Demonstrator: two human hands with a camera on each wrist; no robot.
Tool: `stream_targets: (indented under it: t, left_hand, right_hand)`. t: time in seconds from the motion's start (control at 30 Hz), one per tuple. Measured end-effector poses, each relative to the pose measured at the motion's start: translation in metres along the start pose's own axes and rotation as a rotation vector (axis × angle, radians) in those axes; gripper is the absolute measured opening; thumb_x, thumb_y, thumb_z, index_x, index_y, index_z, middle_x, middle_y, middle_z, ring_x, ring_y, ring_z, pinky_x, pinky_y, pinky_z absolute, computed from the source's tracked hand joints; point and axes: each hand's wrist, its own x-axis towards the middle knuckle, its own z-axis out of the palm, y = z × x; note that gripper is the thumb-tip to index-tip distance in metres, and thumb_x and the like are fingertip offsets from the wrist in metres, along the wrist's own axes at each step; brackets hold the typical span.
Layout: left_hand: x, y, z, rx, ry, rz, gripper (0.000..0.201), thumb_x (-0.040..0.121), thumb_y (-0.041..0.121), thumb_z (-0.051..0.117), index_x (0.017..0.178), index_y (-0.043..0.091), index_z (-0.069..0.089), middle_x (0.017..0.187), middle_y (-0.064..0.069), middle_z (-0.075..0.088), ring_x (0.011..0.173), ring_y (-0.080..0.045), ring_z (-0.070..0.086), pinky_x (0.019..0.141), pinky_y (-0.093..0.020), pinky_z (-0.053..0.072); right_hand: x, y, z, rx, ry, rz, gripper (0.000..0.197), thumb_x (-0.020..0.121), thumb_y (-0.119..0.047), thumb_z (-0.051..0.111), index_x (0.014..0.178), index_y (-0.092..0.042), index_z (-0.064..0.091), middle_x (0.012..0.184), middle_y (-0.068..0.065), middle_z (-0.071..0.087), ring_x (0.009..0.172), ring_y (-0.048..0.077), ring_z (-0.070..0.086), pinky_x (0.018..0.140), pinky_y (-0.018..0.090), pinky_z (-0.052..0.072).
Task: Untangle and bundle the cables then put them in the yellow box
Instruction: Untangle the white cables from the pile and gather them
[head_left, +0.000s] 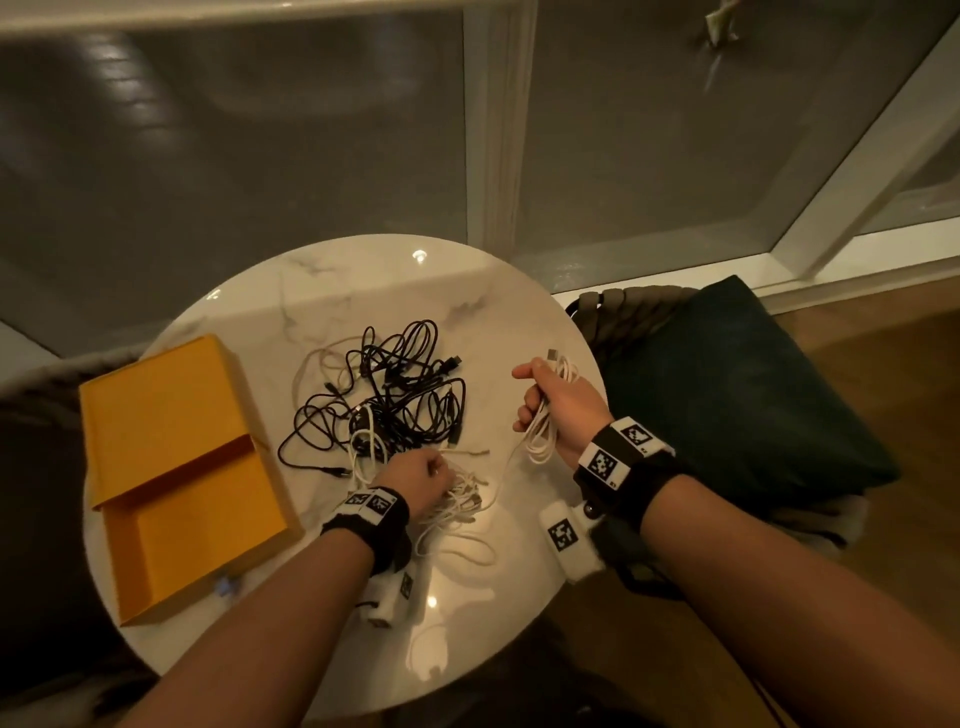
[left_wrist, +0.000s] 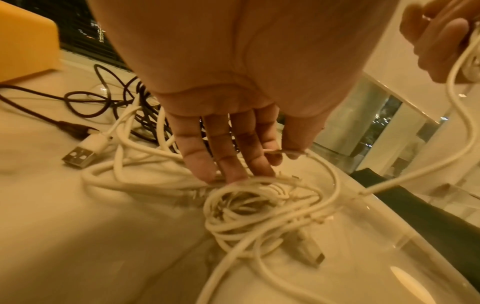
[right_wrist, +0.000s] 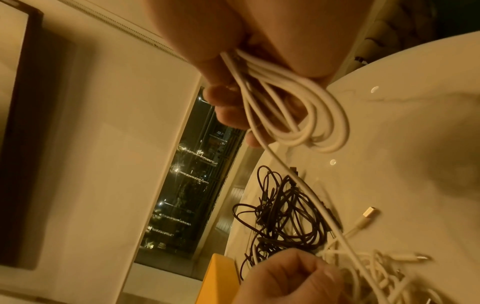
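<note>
Currently, a round marble tabletop (head_left: 363, 291) is seen from above, with two bare forearms reaching over it. Several loops of a white cable (head_left: 543, 421) are gripped in the right hand (head_left: 558, 402), whose fingers are curled around the gathered coil; the hand is raised above the tabletop's right side. From that coil, a free length of the same cable runs down and leftward to a loose heap of white cables (head_left: 462, 493) lying near the front of the tabletop. The left hand (head_left: 415, 475) is lowered onto this heap: in the left wrist view its fingers (left_wrist: 207, 156) are fairly straight and pointed down into the strands, while a single white strand is pinched between thumb and forefinger. A separate knot of black cables (head_left: 395, 395) lies untouched in the middle of the tabletop. The yellow box (head_left: 171, 467) sits open on the left side, apparently holding no cables yet.

The step in hand is judged to be the winding of one white cable into a bundle while it is freed from the heap. Next, the trailing length would need to be fed out of the tangle and looped into the right hand's coil.
</note>
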Motion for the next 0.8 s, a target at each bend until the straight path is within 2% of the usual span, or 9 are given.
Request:
stream_targets:
  t: [0.07,0.13,0.23,0.33,0.4,0.5,0.67,0.73,0.8]
  left_hand:
    - [-0.004,0.001,-0.005,-0.068,0.068,0.005,0.007,0.091,0.028,0.06,0.085,0.028,0.058,0.084,0.002,0.065,0.082,-0.018,0.062,0.07,-0.025,0.043]
    - [-0.011,0.004,-0.011,-0.191,0.122,0.023,0.01,0.089,0.021,0.064,0.093,0.028,0.057,0.083,0.0,0.065,0.079,-0.019,0.063,0.072,-0.028,0.05]
    - [-0.023,0.008,-0.021,-0.364,0.222,0.05,0.035,0.088,0.018,0.068,0.115,0.03,0.048,0.075,0.004,0.069,0.072,-0.015,0.067,0.075,-0.031,0.056]
    - [-0.034,0.01,-0.031,-0.485,0.292,0.072,0.055,0.088,0.017,0.07,0.131,0.032,0.04,0.074,0.01,0.073,0.068,-0.006,0.069,0.072,-0.022,0.054]
    - [-0.042,0.012,-0.042,-0.532,0.339,0.09,0.04,0.089,0.014,0.069,0.122,0.024,0.051,0.07,0.009,0.072,0.063,0.0,0.066,0.064,-0.015,0.051]
    - [-0.055,0.012,-0.058,-0.613,0.414,0.127,0.023,0.089,0.011,0.069,0.11,0.016,0.061,0.07,0.004,0.07,0.062,-0.004,0.064,0.064,-0.02,0.052]
    - [-0.075,0.007,-0.075,-0.611,0.422,0.199,0.014,0.091,0.015,0.067,0.098,0.028,0.066,0.082,-0.003,0.073,0.078,-0.017,0.069,0.075,-0.03,0.058]
    - [-0.083,0.006,-0.081,-0.603,0.423,0.225,0.014,0.092,0.014,0.066,0.091,0.028,0.066,0.078,0.005,0.073,0.077,-0.01,0.068,0.074,-0.026,0.056]
    - [-0.09,0.003,-0.087,-0.561,0.411,0.253,0.018,0.092,0.013,0.067,0.088,0.031,0.065,0.076,0.014,0.072,0.077,-0.002,0.068,0.077,-0.024,0.056]
  right_hand:
    - [0.005,0.002,0.004,0.012,-0.025,0.036,0.029,0.106,-0.028,0.045,0.09,-0.009,0.06,0.056,0.002,0.039,0.046,0.015,0.04,0.05,0.031,0.045]
    - [0.009,0.003,0.011,0.009,-0.047,0.089,0.033,0.105,-0.031,0.048,0.078,-0.012,0.054,0.055,0.0,0.034,0.044,0.014,0.033,0.048,0.029,0.039]
    - [0.015,0.006,0.024,0.016,-0.089,0.145,0.044,0.102,-0.037,0.054,0.063,-0.019,0.04,0.051,-0.002,0.03,0.041,0.013,0.028,0.047,0.027,0.033]
    - [0.019,0.009,0.039,-0.02,-0.151,0.141,0.047,0.101,-0.041,0.053,0.062,-0.018,0.041,0.051,-0.001,0.029,0.041,0.014,0.028,0.046,0.028,0.034]
    - [0.02,0.009,0.05,-0.058,-0.189,0.132,0.043,0.102,-0.041,0.051,0.071,-0.012,0.053,0.05,-0.002,0.031,0.041,0.013,0.029,0.046,0.027,0.035]
    - [0.018,0.011,0.067,-0.074,-0.248,0.14,0.043,0.104,-0.04,0.047,0.088,-0.003,0.065,0.05,-0.002,0.032,0.04,0.012,0.028,0.045,0.027,0.032]
    - [0.006,0.013,0.096,0.013,-0.364,0.189,0.048,0.104,-0.044,0.043,0.111,-0.003,0.067,0.051,-0.004,0.025,0.042,0.01,0.026,0.046,0.026,0.032]
    - [0.001,0.011,0.107,0.111,-0.404,0.205,0.05,0.104,-0.045,0.043,0.121,-0.002,0.064,0.053,-0.005,0.025,0.043,0.009,0.027,0.047,0.026,0.033]
    - [-0.004,0.008,0.116,0.165,-0.421,0.212,0.05,0.104,-0.043,0.042,0.12,-0.001,0.063,0.053,-0.004,0.026,0.042,0.009,0.028,0.048,0.026,0.031]
